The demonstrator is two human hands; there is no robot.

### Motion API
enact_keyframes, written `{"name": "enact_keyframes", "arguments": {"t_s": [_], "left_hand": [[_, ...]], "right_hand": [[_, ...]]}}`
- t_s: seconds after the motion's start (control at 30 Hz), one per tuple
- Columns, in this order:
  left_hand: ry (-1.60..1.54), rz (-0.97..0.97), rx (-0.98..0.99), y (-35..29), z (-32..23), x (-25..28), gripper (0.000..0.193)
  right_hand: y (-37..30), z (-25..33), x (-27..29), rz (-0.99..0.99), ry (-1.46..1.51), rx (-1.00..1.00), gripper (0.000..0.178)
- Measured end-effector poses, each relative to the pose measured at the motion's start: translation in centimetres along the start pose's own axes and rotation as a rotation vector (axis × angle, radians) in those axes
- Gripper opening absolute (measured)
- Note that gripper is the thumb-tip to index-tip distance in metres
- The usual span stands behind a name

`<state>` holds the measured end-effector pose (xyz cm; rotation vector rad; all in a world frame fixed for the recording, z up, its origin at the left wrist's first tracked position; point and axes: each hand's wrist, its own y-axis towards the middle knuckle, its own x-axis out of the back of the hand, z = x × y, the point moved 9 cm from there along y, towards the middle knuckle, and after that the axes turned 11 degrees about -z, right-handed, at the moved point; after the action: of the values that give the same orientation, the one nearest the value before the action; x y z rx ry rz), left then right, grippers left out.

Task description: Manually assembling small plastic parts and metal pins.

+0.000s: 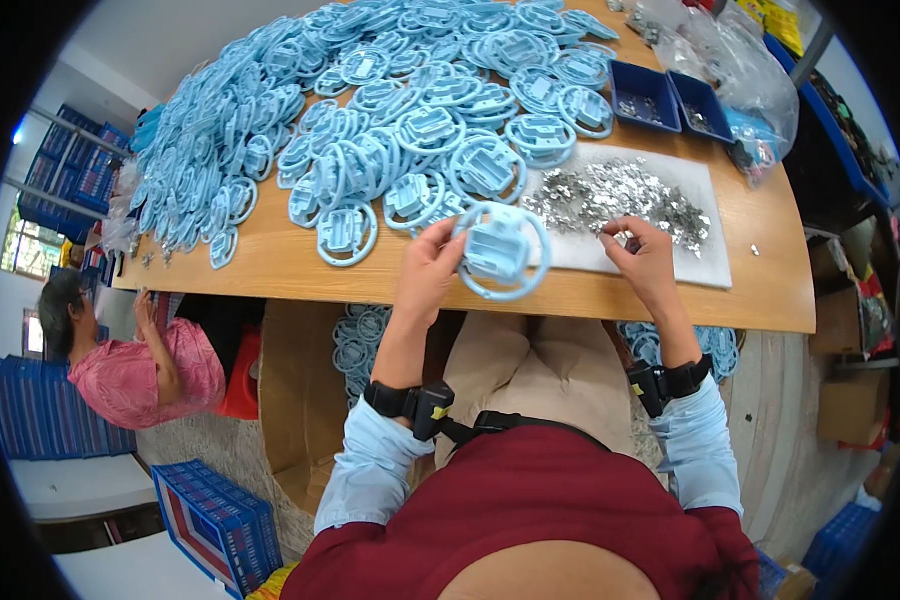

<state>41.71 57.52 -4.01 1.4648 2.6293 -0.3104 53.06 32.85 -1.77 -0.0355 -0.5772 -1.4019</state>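
My left hand [431, 268] grips the rim of a light blue plastic ring-shaped part [500, 250], held up over the table's front edge. A boxy recessed section fills the middle of that ring. To the right, my right hand [638, 255] is at the front of a heap of small shiny metal pieces [620, 195], its fingertips pinched together. Whatever is between those fingertips is too small to make out. The metal pieces lie spread on a white foam sheet [710, 265].
A large pile of similar light blue plastic parts [360, 110] covers the table's left and middle. Two blue bins [645, 97] and a clear plastic bag [750, 80] stand back right. Another person [150, 360] sits at the left. A cardboard box [300, 400] is below the table.
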Motion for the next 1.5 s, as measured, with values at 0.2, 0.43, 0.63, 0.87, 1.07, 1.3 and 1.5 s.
{"name": "enact_keyframes", "arguments": {"t_s": [0.2,0.43,0.63,0.87,1.07,1.3,1.5], "left_hand": [[0.517,0.587,-0.373,1.4,2.0,-13.6,0.024],[0.643,0.412,-0.792,-0.3,-0.6,-15.0,0.034],[0.755,0.459,-0.821,-3.5,1.1,-14.2,0.076],[0.705,0.379,-0.803,-3.8,2.0,-14.2,0.068],[0.697,0.347,-0.806,-3.8,2.0,-13.9,0.069],[0.716,0.378,-0.824,-3.6,2.2,-13.9,0.081],[0.718,0.382,-0.846,-3.6,2.0,-14.0,0.07]], "right_hand": [[-0.2,-1.2,2.7,-0.143,0.047,-0.039,0.01],[-1.0,-1.7,3.2,-0.128,0.025,0.024,0.009],[-1.3,0.2,1.0,0.027,0.014,0.153,0.011],[-1.9,1.1,0.6,0.018,-0.06,0.345,0.011],[-1.8,1.2,0.7,0.027,-0.043,0.285,0.011],[-1.7,0.8,0.3,0.056,-0.024,0.282,0.011],[-1.9,0.9,0.3,0.058,-0.051,0.312,0.012]]}}
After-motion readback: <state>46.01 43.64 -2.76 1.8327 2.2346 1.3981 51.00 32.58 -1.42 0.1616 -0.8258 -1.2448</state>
